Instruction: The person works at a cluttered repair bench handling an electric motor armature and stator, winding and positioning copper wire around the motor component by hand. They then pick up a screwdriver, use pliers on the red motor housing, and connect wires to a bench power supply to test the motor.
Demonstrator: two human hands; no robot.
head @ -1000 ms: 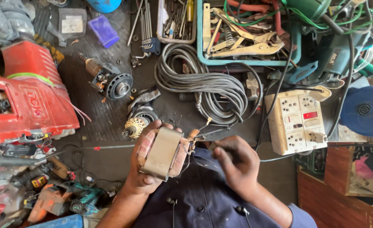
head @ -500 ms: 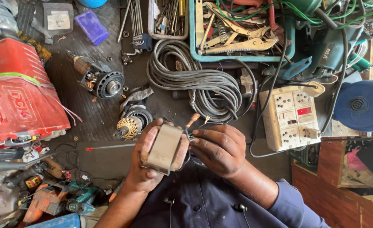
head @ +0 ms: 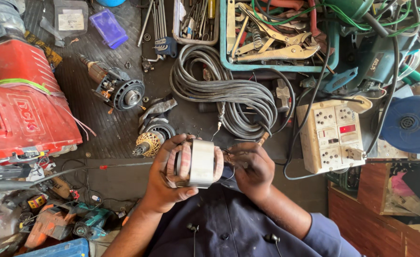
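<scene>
My left hand (head: 164,183) grips a motor stator (head: 196,163), a pale metal core with copper-coloured windings bulging at both ends, held over the near edge of the dark workbench (head: 124,181). My right hand (head: 253,169) is closed right beside the stator's right end, fingertips pinching its thin wire leads (head: 226,158). A tool with a brown handle (head: 263,138) pokes up behind the right hand's knuckles. Both forearms come up from the bottom, the right in a dark blue sleeve.
A coiled grey cable (head: 224,93) lies behind the hands. To the left lie a motor armature (head: 117,88), a second copper-wound part (head: 149,143) and a red tool housing (head: 24,109). A cream socket board (head: 331,135) sits right, a teal tray of pliers (head: 271,38) behind.
The left hand has turned the stator, so its core and end windings now face up. The right hand has shifted to the stator's right end. The camera view has moved closer.
</scene>
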